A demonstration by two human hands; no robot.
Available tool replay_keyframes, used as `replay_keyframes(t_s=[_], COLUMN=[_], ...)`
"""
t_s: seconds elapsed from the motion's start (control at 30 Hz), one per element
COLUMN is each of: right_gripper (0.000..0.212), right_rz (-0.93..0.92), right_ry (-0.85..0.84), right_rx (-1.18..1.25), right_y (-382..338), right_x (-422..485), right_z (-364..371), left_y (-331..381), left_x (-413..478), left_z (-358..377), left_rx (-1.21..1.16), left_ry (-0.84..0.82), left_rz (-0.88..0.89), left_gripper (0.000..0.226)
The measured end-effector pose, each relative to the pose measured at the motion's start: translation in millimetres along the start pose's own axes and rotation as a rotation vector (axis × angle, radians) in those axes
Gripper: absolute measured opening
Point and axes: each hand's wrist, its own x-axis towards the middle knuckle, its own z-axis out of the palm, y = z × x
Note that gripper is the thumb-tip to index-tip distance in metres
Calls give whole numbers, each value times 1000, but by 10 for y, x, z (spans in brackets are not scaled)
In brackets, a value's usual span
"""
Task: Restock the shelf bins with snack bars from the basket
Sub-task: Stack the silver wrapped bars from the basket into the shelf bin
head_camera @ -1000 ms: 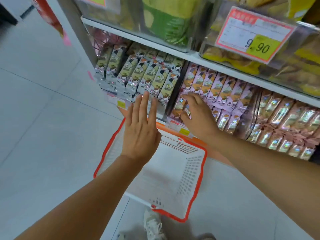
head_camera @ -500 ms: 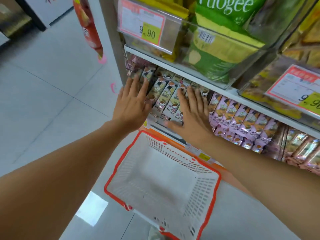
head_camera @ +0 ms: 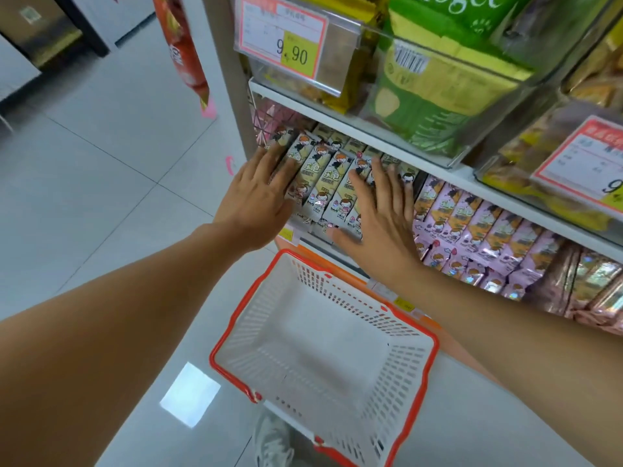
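Note:
A bin of cream-and-yellow snack bars [head_camera: 328, 183] fills the left end of the lower shelf. My left hand [head_camera: 259, 193] lies flat on the bars at the bin's left side, fingers straight. My right hand [head_camera: 377, 217] lies flat on the bars at its right side, fingers spread. Neither hand holds a bar. To the right stands a bin of pink snack bars [head_camera: 478, 230], then a bin of shiny brown bars [head_camera: 596, 294]. The white basket with an orange rim [head_camera: 428, 335] sits on the floor below the shelf, with nothing visible inside it.
The upper shelf carries clear bins with green and yellow snack bags [head_camera: 438, 96] and price tags [head_camera: 283, 38]. An orange packet [head_camera: 183, 59] hangs off the shelf's left end. Grey tiled floor [head_camera: 101, 183] spreads to the left. A shoe [head_camera: 273, 443] shows beside the basket.
My right hand left the pink bars and moved left onto the cream-and-yellow bars. My left hand moved up from above the basket onto the same bin. The view rose and shifted left.

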Motion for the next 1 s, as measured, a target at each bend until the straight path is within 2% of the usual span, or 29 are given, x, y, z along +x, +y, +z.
replay_keyframes(t_s=[0.13, 0.27, 0.4, 0.53, 0.67, 0.83, 1.0], right_gripper=[90, 90, 84, 88, 98, 106, 106], right_rz=[23, 57, 83, 89, 131, 202, 225], right_ry=[39, 49, 79, 90, 119, -6, 51], right_rx=[16, 41, 41, 72, 32, 72, -3], right_y=[15, 0, -55, -49, 14, 39, -14], right_x=[-26, 53, 149, 131, 12, 34, 12], right_z=[27, 67, 87, 56, -5, -32, 31], left_y=[-66, -104, -193, -285, -293, -292, -307], left_x=[116, 269, 297, 371, 534, 605, 616], left_z=[60, 173, 181, 151, 176, 259, 312], left_rx=[-9, -20, -17, 31, 126, 151, 180], left_ry=[43, 53, 91, 118, 80, 118, 156], left_rz=[7, 95, 131, 349, 571, 594, 600], left_gripper=[61, 60, 74, 93, 95, 88, 86])
